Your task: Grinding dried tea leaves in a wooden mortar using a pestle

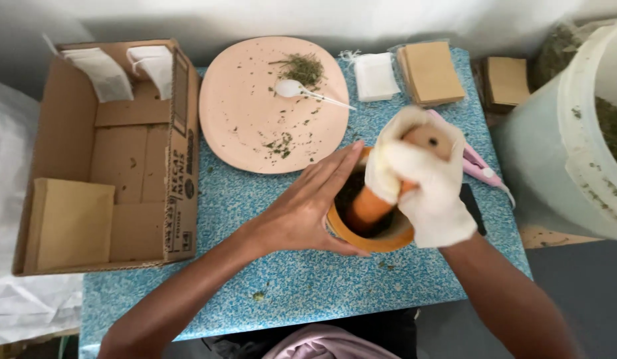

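Right grip (pixel 424 189), cloth-wrapped, clenched round pestle (pixel 369 207) top; left grip (pixel 307 207) flat, released, bracing mortar (pixel 371 236) rim. Likely heavy, rigid, could tip; cloth counters slip. Plate (pixel 248 126) beyond grip.

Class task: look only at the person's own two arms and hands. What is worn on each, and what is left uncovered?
The left hand is bare, with no glove, ring or watch visible. The right hand wears a white cloth glove, loose and wrinkled, ending at the wrist. Both forearms are uncovered; no sleeves show.
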